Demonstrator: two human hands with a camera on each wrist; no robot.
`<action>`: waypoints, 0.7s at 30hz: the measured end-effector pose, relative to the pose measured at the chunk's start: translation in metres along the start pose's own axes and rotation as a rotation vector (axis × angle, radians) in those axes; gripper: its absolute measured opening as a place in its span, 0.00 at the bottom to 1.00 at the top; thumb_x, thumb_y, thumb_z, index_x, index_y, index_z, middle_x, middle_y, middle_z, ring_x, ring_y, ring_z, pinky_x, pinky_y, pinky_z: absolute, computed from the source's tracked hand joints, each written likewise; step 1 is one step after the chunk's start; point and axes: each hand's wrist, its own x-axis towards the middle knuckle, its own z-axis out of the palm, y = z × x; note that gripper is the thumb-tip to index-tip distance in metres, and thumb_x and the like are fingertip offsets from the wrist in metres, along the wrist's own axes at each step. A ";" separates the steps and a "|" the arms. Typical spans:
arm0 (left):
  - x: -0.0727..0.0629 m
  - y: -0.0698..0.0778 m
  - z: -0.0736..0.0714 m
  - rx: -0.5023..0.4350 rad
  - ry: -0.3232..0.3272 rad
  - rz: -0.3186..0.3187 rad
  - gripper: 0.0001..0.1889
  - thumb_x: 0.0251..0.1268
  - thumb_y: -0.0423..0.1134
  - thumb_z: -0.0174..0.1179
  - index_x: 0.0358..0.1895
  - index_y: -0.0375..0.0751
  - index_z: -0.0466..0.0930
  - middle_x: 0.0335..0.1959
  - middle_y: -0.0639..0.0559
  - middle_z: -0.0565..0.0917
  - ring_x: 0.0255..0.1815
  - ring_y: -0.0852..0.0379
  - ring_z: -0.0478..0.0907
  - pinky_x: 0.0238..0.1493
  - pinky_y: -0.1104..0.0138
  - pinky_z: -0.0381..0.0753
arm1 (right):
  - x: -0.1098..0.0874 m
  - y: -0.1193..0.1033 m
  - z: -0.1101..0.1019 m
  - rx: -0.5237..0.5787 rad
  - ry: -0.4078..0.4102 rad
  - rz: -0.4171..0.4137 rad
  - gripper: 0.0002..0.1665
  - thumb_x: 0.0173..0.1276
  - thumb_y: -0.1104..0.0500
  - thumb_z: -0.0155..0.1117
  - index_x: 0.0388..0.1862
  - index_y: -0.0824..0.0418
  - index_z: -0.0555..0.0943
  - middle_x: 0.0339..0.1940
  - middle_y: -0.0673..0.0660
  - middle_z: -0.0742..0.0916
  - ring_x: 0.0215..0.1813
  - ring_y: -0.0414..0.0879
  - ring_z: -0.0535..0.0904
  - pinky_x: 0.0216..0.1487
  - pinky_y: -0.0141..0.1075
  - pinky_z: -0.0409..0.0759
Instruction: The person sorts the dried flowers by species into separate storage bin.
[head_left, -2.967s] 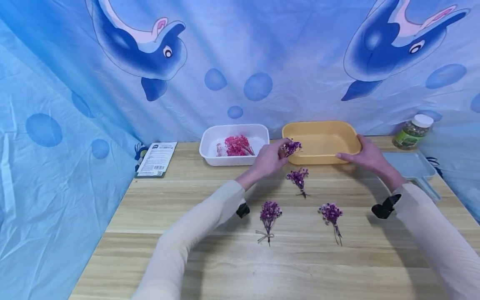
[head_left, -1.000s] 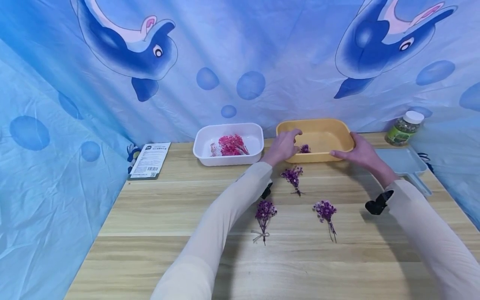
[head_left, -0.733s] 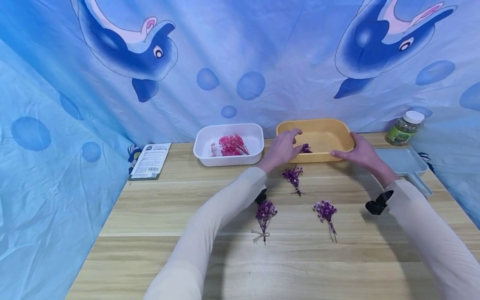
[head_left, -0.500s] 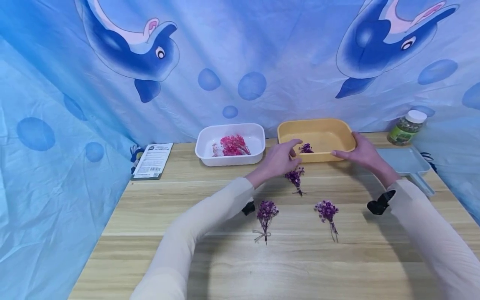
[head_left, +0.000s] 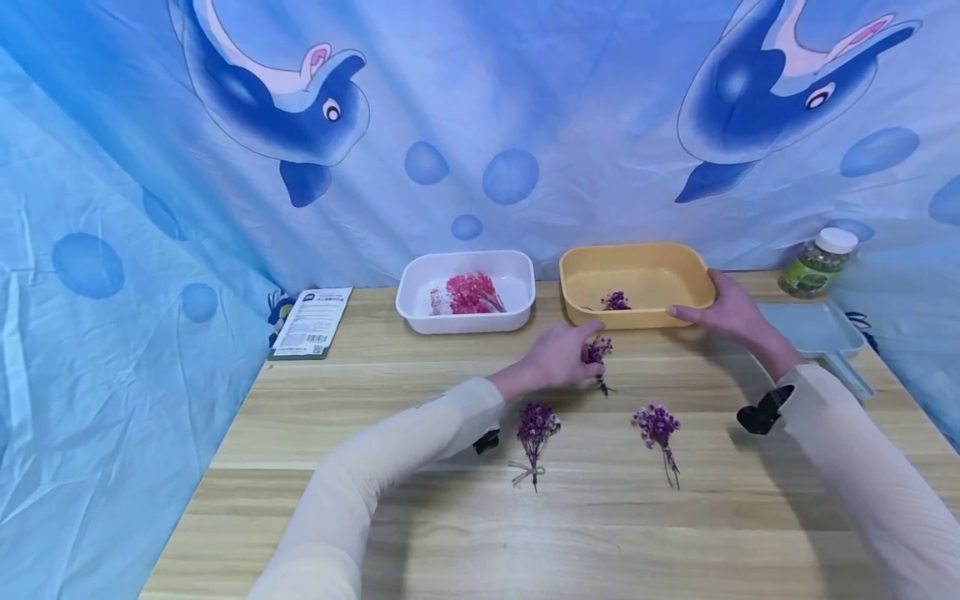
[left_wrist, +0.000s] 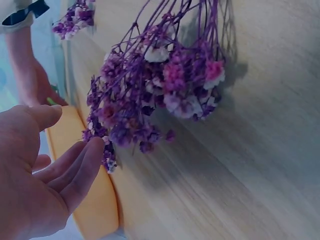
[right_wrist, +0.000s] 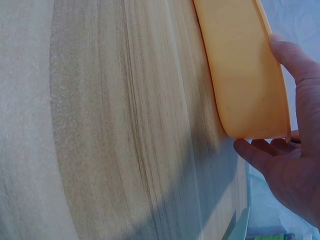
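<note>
Wood table [head_left: 525, 546] w/ dolphin curtain [head_left: 585, 100] behind; L hand [head_left: 558, 357] loose at sprig [head_left: 599, 349], R hand [head_left: 732, 308] clamped on tub [head_left: 637, 318]

My left arm [head_left: 375, 475] bent, left hand [head_left: 558, 358] with thumb [left_wrist: 46, 117] and fingers [left_wrist: 86, 172] parted, right arm [head_left: 862, 458] outstretched, right hand [head_left: 731, 310] gripping.

A light wood-grain table [head_left: 562, 542] directly carries a yellow rectangular plastic tub [head_left: 630, 319], a white rectangular plastic tub [head_left: 465, 324], three purple dried-flower sprigs [head_left: 657, 425], a white printed packet [head_left: 311, 321] and a white-lidded clear jar [head_left: 812, 268].
</note>
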 end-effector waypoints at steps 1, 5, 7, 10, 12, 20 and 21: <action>0.001 0.001 0.001 0.012 0.000 -0.007 0.38 0.62 0.50 0.71 0.73 0.43 0.66 0.16 0.57 0.77 0.15 0.62 0.72 0.21 0.71 0.74 | 0.000 0.000 0.000 0.002 0.003 -0.002 0.71 0.61 0.38 0.73 0.77 0.79 0.42 0.68 0.85 0.63 0.65 0.77 0.64 0.66 0.66 0.62; 0.005 0.003 0.006 0.055 -0.008 -0.045 0.39 0.61 0.53 0.71 0.73 0.45 0.67 0.17 0.57 0.76 0.17 0.62 0.72 0.25 0.72 0.74 | 0.000 0.001 0.001 0.006 0.009 -0.006 0.70 0.61 0.38 0.73 0.77 0.79 0.42 0.68 0.84 0.63 0.65 0.77 0.64 0.66 0.66 0.63; 0.007 0.003 0.008 0.061 -0.017 -0.061 0.39 0.61 0.54 0.70 0.73 0.45 0.66 0.18 0.56 0.76 0.19 0.61 0.73 0.28 0.72 0.76 | 0.000 0.002 0.001 0.008 0.008 -0.005 0.71 0.61 0.37 0.73 0.77 0.78 0.42 0.68 0.84 0.63 0.65 0.77 0.64 0.66 0.66 0.63; 0.008 0.004 0.010 0.064 -0.031 -0.072 0.41 0.61 0.55 0.69 0.74 0.44 0.65 0.20 0.56 0.77 0.20 0.61 0.75 0.33 0.71 0.79 | 0.001 0.002 0.000 0.004 0.005 -0.001 0.71 0.61 0.37 0.73 0.77 0.78 0.41 0.68 0.84 0.63 0.65 0.77 0.64 0.66 0.67 0.62; 0.009 0.004 0.011 0.070 -0.037 -0.066 0.42 0.62 0.56 0.69 0.75 0.43 0.64 0.20 0.56 0.77 0.19 0.61 0.74 0.36 0.70 0.80 | 0.002 0.003 0.000 0.002 0.004 0.001 0.71 0.61 0.37 0.73 0.77 0.78 0.41 0.68 0.84 0.63 0.65 0.77 0.63 0.66 0.67 0.62; 0.012 -0.005 0.016 0.048 -0.034 0.005 0.42 0.61 0.56 0.70 0.75 0.43 0.64 0.26 0.54 0.80 0.21 0.62 0.72 0.38 0.70 0.79 | 0.001 0.002 0.000 0.005 0.003 0.010 0.71 0.61 0.37 0.73 0.77 0.79 0.41 0.69 0.85 0.61 0.66 0.78 0.62 0.67 0.67 0.61; 0.013 -0.006 0.016 0.044 -0.039 0.002 0.42 0.61 0.57 0.69 0.75 0.43 0.64 0.26 0.53 0.81 0.21 0.62 0.72 0.37 0.69 0.79 | 0.001 0.002 0.000 0.004 0.001 0.012 0.71 0.61 0.37 0.73 0.77 0.79 0.40 0.69 0.85 0.61 0.67 0.78 0.61 0.67 0.67 0.61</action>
